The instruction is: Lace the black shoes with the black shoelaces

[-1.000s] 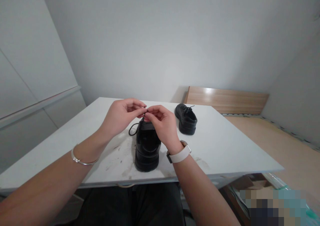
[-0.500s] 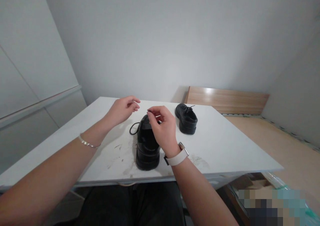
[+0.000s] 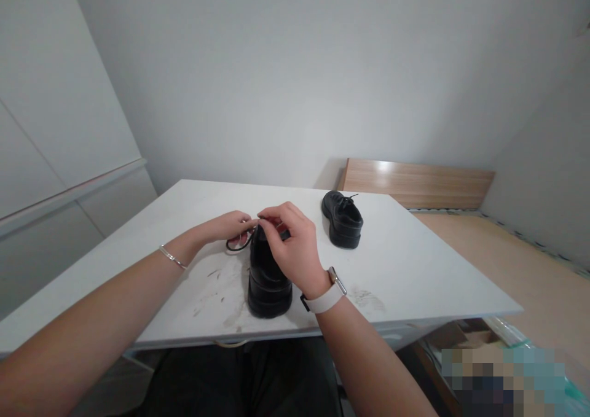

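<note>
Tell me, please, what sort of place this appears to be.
Probably a bedroom: there's a wood-grain headboard, what looks like a tan bed base before it, and a white table alongside.

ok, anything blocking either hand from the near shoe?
Nothing visible. The left hand is at the lace loop on the left side of the near shoe; the right hand is over that shoe. The other shoe stands farther back to the right, not between.

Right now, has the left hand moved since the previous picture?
Yes: the left hand has dropped in view, away from the far edge of the table.
</note>
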Demonstrator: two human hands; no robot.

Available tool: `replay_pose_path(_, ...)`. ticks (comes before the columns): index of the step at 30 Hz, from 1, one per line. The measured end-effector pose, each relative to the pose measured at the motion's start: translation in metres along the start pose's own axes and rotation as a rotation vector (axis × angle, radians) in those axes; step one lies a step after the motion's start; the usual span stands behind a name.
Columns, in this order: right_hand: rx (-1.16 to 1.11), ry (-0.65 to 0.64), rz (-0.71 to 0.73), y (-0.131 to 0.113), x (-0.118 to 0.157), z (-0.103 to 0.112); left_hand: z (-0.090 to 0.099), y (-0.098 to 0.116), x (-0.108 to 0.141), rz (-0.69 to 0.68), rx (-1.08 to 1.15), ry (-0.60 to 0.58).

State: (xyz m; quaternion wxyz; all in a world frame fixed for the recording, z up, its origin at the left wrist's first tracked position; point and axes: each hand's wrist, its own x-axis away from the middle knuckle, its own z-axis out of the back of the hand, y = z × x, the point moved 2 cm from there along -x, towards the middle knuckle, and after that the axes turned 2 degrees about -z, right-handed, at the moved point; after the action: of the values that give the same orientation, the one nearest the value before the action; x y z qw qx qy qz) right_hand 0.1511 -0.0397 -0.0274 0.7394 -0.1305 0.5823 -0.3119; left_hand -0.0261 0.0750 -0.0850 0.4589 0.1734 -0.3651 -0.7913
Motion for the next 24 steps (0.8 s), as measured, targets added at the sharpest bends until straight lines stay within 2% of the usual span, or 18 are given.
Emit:
replay_pose_path(3,0.0,-0.006,0.002,0.001,-0.001,0.001,0.008,0.009,0.01,-0.015,0.045,-0.081)
replay_pose_path(7,0.015,0.04,-0.001,0.0,-0.004,0.007,0.019,0.02,0.025,-0.097,0.15,-0.283)
replay_pose_path(10,-0.002,0.1,-0.01,-0.001,-0.009,0.014,0.027,0.013,0.027,-0.056,0.038,-0.31)
replay_pose_path(12,-0.03,0.14,-0.023,-0.002,-0.013,0.019,0.031,0.008,0.024,-0.013,-0.168,-0.222)
replay_pose_path(15,-0.054,0.176,-0.02,-0.006,-0.019,0.022,0.037,0.01,0.02,0.022,-0.533,0.032)
replay_pose_path(17,-0.055,0.186,0.005,-0.01,-0.023,0.022,0.037,0.019,0.02,0.004,-0.683,0.213)
replay_pose_path(21,-0.038,0.184,0.043,-0.02,-0.026,0.018,0.032,0.039,0.022,-0.136,-0.814,0.508)
replay_pose_path(24,-0.007,0.172,0.074,-0.028,-0.027,0.015,0.024,0.046,0.023,-0.261,-0.727,0.56)
